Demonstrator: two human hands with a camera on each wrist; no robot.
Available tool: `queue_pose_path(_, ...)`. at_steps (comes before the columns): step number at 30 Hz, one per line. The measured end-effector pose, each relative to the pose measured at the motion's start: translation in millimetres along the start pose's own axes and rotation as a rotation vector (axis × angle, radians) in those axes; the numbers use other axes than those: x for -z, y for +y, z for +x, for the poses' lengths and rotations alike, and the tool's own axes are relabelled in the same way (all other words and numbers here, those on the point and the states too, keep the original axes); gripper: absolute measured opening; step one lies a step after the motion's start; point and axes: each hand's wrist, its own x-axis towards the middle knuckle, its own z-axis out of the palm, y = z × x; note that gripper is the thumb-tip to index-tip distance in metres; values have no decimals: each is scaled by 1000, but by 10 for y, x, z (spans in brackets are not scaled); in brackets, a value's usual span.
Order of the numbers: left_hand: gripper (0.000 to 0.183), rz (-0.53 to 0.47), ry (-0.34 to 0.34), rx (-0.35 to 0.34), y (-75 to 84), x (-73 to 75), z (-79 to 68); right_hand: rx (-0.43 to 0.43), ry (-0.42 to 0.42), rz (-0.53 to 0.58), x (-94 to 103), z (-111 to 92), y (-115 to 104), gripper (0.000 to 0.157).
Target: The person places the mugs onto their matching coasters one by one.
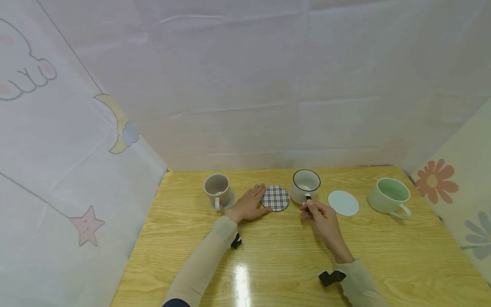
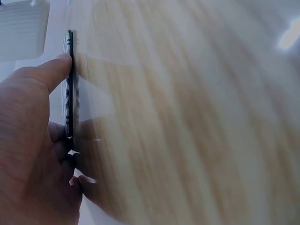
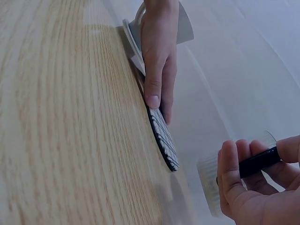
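My left hand (image 1: 247,205) lies with its fingers extended over the left side of a round black-and-white plaid coaster (image 1: 277,198). The thumb touches the coaster's near edge, as the left wrist view also shows. My right hand (image 1: 321,219) pinches the black handle (image 3: 258,162) of a white mug (image 1: 300,196) with a dark rim. That mug is upright just right of the plaid coaster, and the right wrist view shows a small gap between it and the table. A plain white round coaster (image 1: 343,203) lies to the right of the mug.
On the left a greyish mug (image 1: 214,190) stands on a grey coaster (image 1: 230,203), close to my left wrist. A pale green mug (image 1: 383,200) stands at the right end of the wooden table (image 1: 276,260). Printed cloth (image 1: 245,106) hangs behind the table's far edge.
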Motion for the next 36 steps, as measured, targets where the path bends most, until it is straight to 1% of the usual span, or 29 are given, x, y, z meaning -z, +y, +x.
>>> queue_pose_path(4,91,-6,3,3,5,3,0,5,-10,6,-10,-4,-8,44)
queue_pose_path(9,91,10,3,2,9,-3,19,7,-5,13,-22,-7,-15,45)
queue_pose_path(17,91,11,-5,2,-2,-3,24,40,-21,37,-60,-3,-31,43)
queue_pose_path(25,92,7,-14,18,-5,-7,14,20,-35,28,-116,19,-31,44)
queue_pose_path(36,93,14,-7,33,15,-6,12,18,-39,47,-180,25,-20,43)
